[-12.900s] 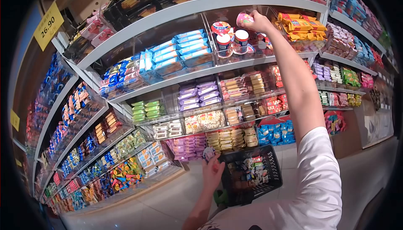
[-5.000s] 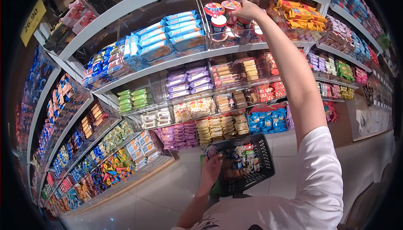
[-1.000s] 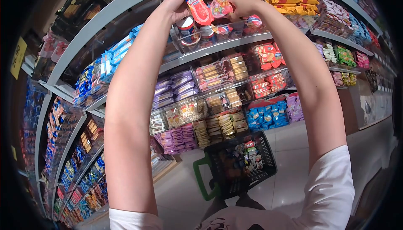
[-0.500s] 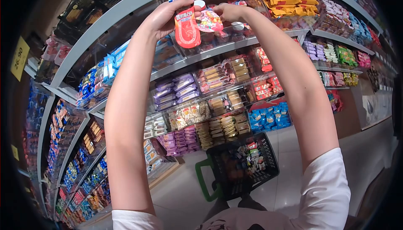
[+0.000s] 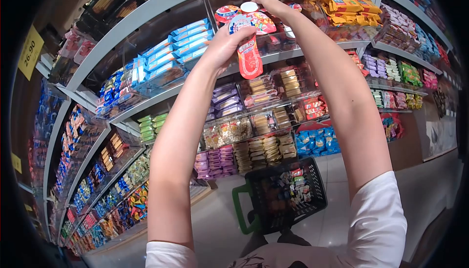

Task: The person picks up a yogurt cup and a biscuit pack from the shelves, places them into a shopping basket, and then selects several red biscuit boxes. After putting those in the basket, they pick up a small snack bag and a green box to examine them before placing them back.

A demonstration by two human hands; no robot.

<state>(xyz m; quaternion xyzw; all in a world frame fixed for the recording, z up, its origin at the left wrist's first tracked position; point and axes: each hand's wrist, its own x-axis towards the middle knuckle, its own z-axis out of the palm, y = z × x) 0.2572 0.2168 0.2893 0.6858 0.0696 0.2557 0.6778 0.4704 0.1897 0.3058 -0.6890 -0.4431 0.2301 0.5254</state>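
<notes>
At the top shelf, my left hand point(image 5: 225, 43) is closed with its thumb over a red, long rounded snack pack point(image 5: 250, 61). A round pack with a pale blue top point(image 5: 238, 21) sits at the same grip. My right hand point(image 5: 269, 6) reaches into the clear bin point(image 5: 210, 13), palm down, its fingertips mostly hidden. Just below and left of it are a white round lid point(image 5: 249, 7) and a red-and-white printed cup point(image 5: 265, 23). Another red-topped cup point(image 5: 227, 12) lies at the bin's left side.
Yellow-orange packets point(image 5: 342, 6) fill the bin to the right, light blue packets point(image 5: 178, 45) the one to the left. Lower shelves carry purple packets point(image 5: 227, 101) and blue bags point(image 5: 317, 141). A black basket point(image 5: 320, 189) with a green handle point(image 5: 239, 209) holds small packages.
My left hand has moved right and down with the red pack, closer to my right hand. The right hand has shifted slightly up and right. The view has turned slightly.
</notes>
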